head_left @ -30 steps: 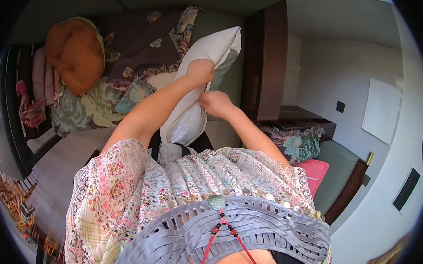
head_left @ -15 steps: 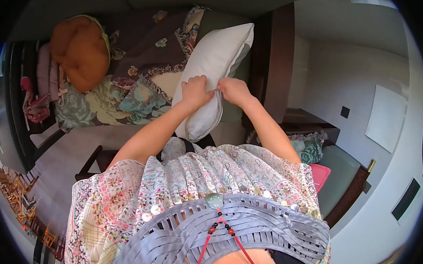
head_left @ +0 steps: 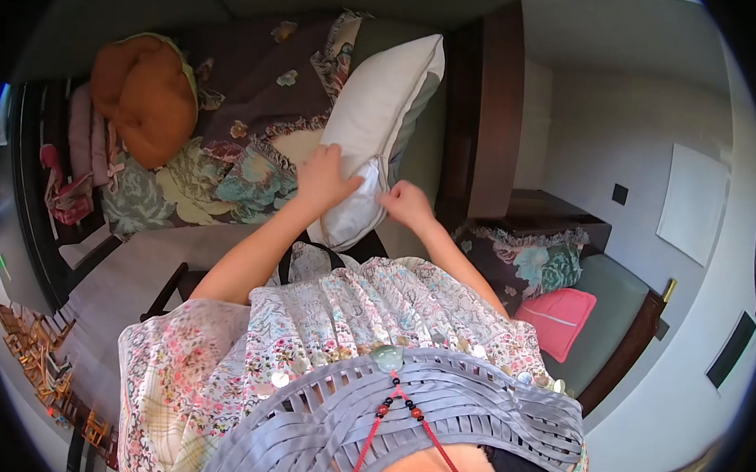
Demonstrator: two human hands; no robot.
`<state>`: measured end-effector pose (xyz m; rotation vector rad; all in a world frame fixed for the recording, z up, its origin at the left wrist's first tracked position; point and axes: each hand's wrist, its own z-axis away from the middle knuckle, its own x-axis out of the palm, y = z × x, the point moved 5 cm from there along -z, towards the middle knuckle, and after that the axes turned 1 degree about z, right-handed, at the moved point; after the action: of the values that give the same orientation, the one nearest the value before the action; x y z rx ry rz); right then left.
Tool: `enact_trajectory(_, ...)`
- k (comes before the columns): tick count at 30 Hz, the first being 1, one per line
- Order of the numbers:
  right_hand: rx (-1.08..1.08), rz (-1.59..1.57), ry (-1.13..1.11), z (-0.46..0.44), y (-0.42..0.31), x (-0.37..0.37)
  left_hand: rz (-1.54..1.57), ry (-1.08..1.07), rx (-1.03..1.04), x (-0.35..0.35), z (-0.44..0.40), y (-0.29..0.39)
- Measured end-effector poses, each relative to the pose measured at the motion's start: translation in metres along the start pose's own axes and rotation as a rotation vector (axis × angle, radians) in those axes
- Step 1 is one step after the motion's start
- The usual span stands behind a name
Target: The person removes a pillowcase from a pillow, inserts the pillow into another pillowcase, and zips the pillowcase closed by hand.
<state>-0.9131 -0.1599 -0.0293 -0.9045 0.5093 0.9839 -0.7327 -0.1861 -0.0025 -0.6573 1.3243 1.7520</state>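
Observation:
A white pillow point(head_left: 372, 95) stands on its edge in front of me, leaning to the upper right, with a seam or opening along its right side. My left hand point(head_left: 323, 180) lies on the pillow's lower left part, its fingers spread. Pinched at the seam on the lower right is my right hand point(head_left: 407, 205), its fingers closed on the pillow's edge. Between the two hands a brighter white patch of inner fabric shows.
An orange cushion point(head_left: 146, 100) rests at the left on a flowered cover point(head_left: 244, 182). To the right are a fringed flowered cushion point(head_left: 530, 265), a pink cushion point(head_left: 557, 321) and a dark wooden panel point(head_left: 497, 114). Wooden chairs point(head_left: 38, 355) stand far left.
Both hands have moved down along the seam. The left hand has opened and shifted left, apart from the right hand. Brighter inner fabric now shows at the seam.

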Motion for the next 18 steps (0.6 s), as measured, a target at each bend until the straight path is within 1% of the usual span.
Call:
enact_trajectory(1, 0.122, -0.223, -0.121, 0.014, -0.002, 0.010, 0.000, -0.013, 0.007, 0.002, 0.014, -0.003)
enact_trajectory(2, 0.235, -0.447, -0.237, 0.021, -0.005, 0.021, 0.035, -0.161, -0.083, 0.013, 0.025, -0.012)
enact_trajectory(3, 0.234, -0.450, -0.234, 0.021, -0.005, 0.027, 0.068, -0.303, -0.177, 0.024, 0.035, -0.019)
enact_trajectory(4, 0.214, -0.589, -0.162, 0.018, -0.003, 0.034, 0.044, -0.205, -0.118, 0.027, 0.040, -0.017)
enact_trajectory(5, 0.190, -0.730, -0.087, 0.015, -0.006, 0.039, 0.036, -0.201, -0.117, 0.042, 0.037, -0.024)
enact_trajectory(6, 0.186, -0.736, -0.085, 0.012, -0.015, 0.042, -0.034, -0.148, -0.075, 0.060, 0.028, -0.032)
enact_trajectory(7, 0.197, -0.865, -0.117, 0.011, -0.026, 0.046, -0.100, -0.100, -0.037, 0.073, 0.022, -0.036)
enact_trajectory(8, 0.213, -0.992, -0.152, 0.012, -0.032, 0.052, -0.096, -0.061, -0.030, 0.077, 0.019, -0.034)
enact_trajectory(9, 0.210, -0.988, -0.154, 0.010, -0.037, 0.057, -0.094, -0.058, -0.033, 0.079, 0.021, -0.036)
enact_trajectory(11, 0.264, -0.877, -0.171, 0.001, -0.037, 0.076, -0.028, -0.132, -0.004, 0.079, 0.025, -0.038)
enact_trajectory(12, 0.218, -0.769, -0.156, -0.004, -0.034, 0.084, -0.032, -0.128, -0.003, 0.075, 0.030, -0.042)
enact_trajectory(14, 0.175, -0.725, -0.159, -0.003, -0.041, 0.087, 0.126, -0.028, 0.097, 0.056, 0.040, -0.049)
enact_trajectory(15, 0.136, -0.675, -0.165, -0.001, -0.045, 0.089, 0.122, -0.027, 0.099, 0.049, 0.040, -0.058)
enact_trajectory(16, 0.135, -0.681, -0.164, 0.001, -0.043, 0.096, 0.281, -0.152, 0.077, 0.045, 0.041, -0.069)
enact_trajectory(17, -0.049, -0.446, -0.056, 0.004, -0.047, 0.096, 0.441, -0.275, 0.051, 0.043, 0.044, -0.076)
enact_trajectory(18, -0.235, -0.206, 0.052, 0.006, -0.055, 0.096, 0.516, -0.297, 0.031, 0.038, 0.045, -0.080)
